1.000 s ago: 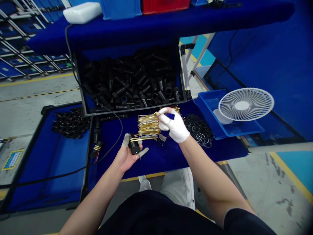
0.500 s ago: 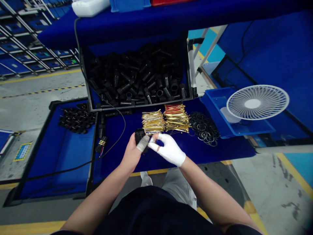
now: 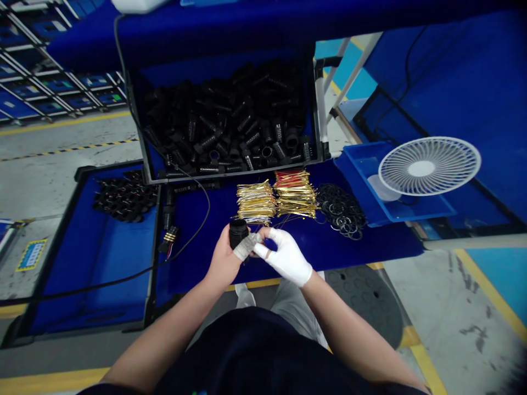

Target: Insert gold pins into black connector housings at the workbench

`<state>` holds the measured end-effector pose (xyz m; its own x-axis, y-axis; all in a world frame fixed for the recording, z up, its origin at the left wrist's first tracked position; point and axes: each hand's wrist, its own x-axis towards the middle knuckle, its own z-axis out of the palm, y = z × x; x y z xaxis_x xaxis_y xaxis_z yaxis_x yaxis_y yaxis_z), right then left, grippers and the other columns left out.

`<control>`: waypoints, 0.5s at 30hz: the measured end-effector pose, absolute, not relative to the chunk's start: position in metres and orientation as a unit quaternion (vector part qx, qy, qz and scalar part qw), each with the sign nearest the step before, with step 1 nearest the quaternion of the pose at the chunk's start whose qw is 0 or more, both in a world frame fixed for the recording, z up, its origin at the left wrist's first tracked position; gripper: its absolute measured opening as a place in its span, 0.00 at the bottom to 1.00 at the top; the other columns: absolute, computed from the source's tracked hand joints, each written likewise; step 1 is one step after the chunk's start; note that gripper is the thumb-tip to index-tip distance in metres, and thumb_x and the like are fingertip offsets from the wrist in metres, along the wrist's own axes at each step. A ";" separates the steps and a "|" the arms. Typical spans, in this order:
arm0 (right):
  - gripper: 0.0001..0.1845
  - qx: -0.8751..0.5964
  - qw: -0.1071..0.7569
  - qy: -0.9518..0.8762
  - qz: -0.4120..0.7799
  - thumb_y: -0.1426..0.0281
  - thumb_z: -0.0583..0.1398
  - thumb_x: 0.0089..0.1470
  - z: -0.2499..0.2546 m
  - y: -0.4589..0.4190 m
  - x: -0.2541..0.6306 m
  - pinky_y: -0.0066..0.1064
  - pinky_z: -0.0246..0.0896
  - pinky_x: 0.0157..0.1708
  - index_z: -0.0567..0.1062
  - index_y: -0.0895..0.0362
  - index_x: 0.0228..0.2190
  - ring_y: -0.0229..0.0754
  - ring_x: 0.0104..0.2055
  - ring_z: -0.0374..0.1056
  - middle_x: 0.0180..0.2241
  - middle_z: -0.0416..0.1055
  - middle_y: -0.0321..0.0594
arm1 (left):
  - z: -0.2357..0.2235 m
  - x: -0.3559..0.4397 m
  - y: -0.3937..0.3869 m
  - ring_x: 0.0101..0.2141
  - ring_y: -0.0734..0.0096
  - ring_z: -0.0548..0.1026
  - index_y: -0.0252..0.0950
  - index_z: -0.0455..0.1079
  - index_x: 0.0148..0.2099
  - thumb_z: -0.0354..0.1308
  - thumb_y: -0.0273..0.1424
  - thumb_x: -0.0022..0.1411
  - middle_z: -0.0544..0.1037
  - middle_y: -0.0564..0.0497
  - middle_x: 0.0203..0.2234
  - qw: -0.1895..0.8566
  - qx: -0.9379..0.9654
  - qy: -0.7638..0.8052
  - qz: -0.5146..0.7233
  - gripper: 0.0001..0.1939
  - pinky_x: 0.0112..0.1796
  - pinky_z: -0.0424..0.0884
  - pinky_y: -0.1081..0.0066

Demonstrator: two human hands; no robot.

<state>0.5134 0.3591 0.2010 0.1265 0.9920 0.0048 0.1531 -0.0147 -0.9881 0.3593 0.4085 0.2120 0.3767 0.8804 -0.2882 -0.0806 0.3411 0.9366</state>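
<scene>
My left hand (image 3: 224,257), its thumb wrapped in a grey cover, is closed around a black ribbed cylinder (image 3: 237,232) held with its open end up. My right hand (image 3: 287,257), in a white glove with bare fingertips, pinches close beside the left thumb. What lies between those fingertips is too small to make out. Just beyond the hands lie a bundle of gold-coloured wires with white (image 3: 256,203) and a second bundle with red among the gold (image 3: 295,195). To their right is a heap of black rings (image 3: 341,211).
A large bin of black cylinders (image 3: 247,131) stands at the back. Left of the table is a blue tray (image 3: 94,274) with several black parts (image 3: 125,196). A black cable (image 3: 189,241) crosses the left side. A white fan (image 3: 428,167) stands over a blue bin (image 3: 373,211) at right.
The black cylinder is tipped so more of its open top and ribbed side shows. Both hands stay together, the right still pinching by the left thumb. The whole view has shifted slightly.
</scene>
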 end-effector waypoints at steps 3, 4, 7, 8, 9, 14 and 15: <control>0.12 -0.555 0.504 -0.481 0.454 0.64 0.65 0.53 0.198 0.355 0.512 0.30 0.63 0.36 0.70 0.56 0.25 0.38 0.29 0.65 0.26 0.71 0.33 | 0.225 0.359 0.411 0.34 0.68 0.71 0.37 0.75 0.42 0.75 0.29 0.46 0.76 0.52 0.34 0.664 0.509 0.424 0.346 0.20 0.39 0.67 0.72; 0.12 -0.546 0.507 -0.472 0.471 0.63 0.65 0.53 0.196 0.355 0.513 0.30 0.63 0.36 0.70 0.56 0.25 0.37 0.29 0.64 0.25 0.70 0.32 | 0.228 0.358 0.412 0.35 0.67 0.71 0.37 0.75 0.41 0.75 0.27 0.45 0.76 0.52 0.34 0.654 0.528 0.418 0.343 0.20 0.40 0.66 0.72; 0.12 -0.541 0.509 -0.458 0.487 0.63 0.66 0.52 0.189 0.353 0.513 0.30 0.63 0.35 0.71 0.56 0.25 0.37 0.28 0.63 0.25 0.69 0.32 | 0.230 0.358 0.412 0.36 0.67 0.71 0.37 0.76 0.42 0.76 0.24 0.42 0.77 0.52 0.34 0.659 0.528 0.416 0.337 0.23 0.41 0.66 0.73; 0.12 -0.547 0.507 -0.460 0.482 0.63 0.66 0.51 0.187 0.353 0.513 0.30 0.63 0.36 0.71 0.56 0.25 0.37 0.28 0.64 0.25 0.70 0.32 | 0.228 0.358 0.411 0.36 0.68 0.72 0.37 0.76 0.43 0.76 0.25 0.42 0.77 0.52 0.35 0.670 0.511 0.421 0.336 0.23 0.41 0.67 0.73; 0.12 -0.553 0.509 -0.462 0.471 0.64 0.67 0.51 0.186 0.353 0.512 0.31 0.64 0.36 0.72 0.56 0.25 0.38 0.29 0.65 0.26 0.70 0.33 | 0.226 0.359 0.411 0.36 0.68 0.72 0.37 0.76 0.43 0.76 0.26 0.43 0.77 0.52 0.35 0.684 0.491 0.426 0.332 0.23 0.42 0.67 0.73; 0.11 -0.565 0.583 -0.408 0.418 0.60 0.65 0.55 0.186 0.357 0.520 0.31 0.65 0.33 0.79 0.54 0.35 0.38 0.28 0.66 0.29 0.73 0.36 | 0.223 0.358 0.417 0.36 0.69 0.75 0.34 0.76 0.42 0.75 0.37 0.48 0.78 0.49 0.38 0.754 0.376 0.424 0.333 0.21 0.40 0.73 0.70; 0.13 -0.567 0.612 -0.364 0.415 0.59 0.63 0.57 0.186 0.358 0.523 0.30 0.63 0.27 0.78 0.54 0.39 0.36 0.23 0.62 0.26 0.71 0.34 | 0.226 0.357 0.420 0.35 0.69 0.75 0.34 0.76 0.44 0.74 0.40 0.49 0.78 0.48 0.38 0.772 0.345 0.421 0.327 0.23 0.40 0.75 0.69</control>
